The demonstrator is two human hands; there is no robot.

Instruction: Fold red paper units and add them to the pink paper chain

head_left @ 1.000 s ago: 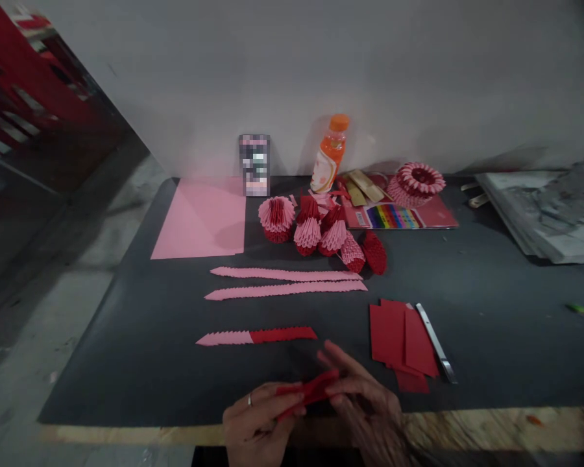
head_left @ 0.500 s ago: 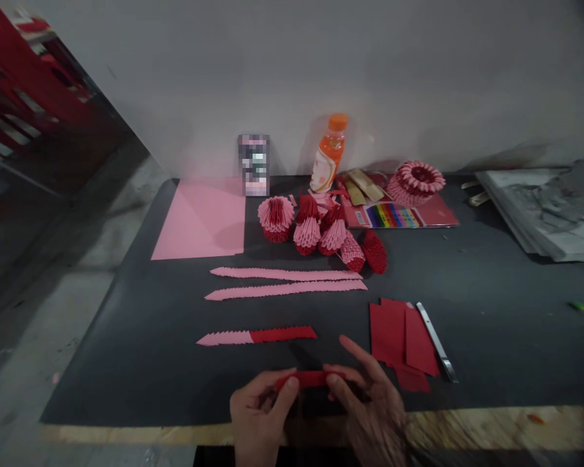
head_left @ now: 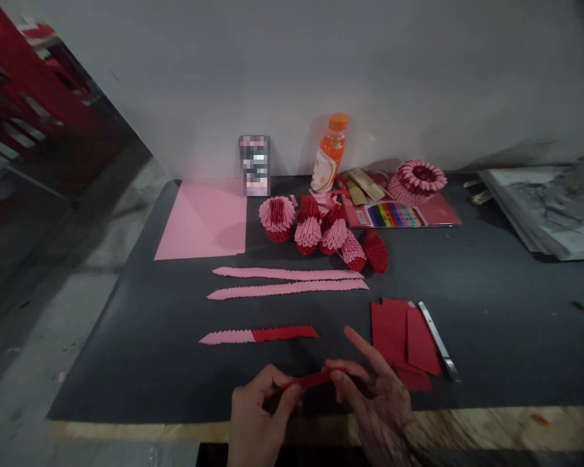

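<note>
Red paper strip [head_left: 315, 379], bottom centre of frame, ends pinched by left hand [head_left: 265, 405] and right hand [head_left: 376, 397]. Looks like folding step; next crease probably calls for even pressure.

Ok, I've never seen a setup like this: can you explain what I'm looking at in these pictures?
There is no machine here: a person works with two bare hands. The one camera sits on that person's head, looking forward and down, so the hands come in from the bottom edge. The left hand and the right hand hold a narrow piece of red paper between them, above the dark tabletop. Beyond them lie a pink-and-red strip and two pink strips. To the right are flat red pieces with a slim metal tool alongside. Farther back are a pink sheet, several folded paper shapes and an orange bottle.
</note>
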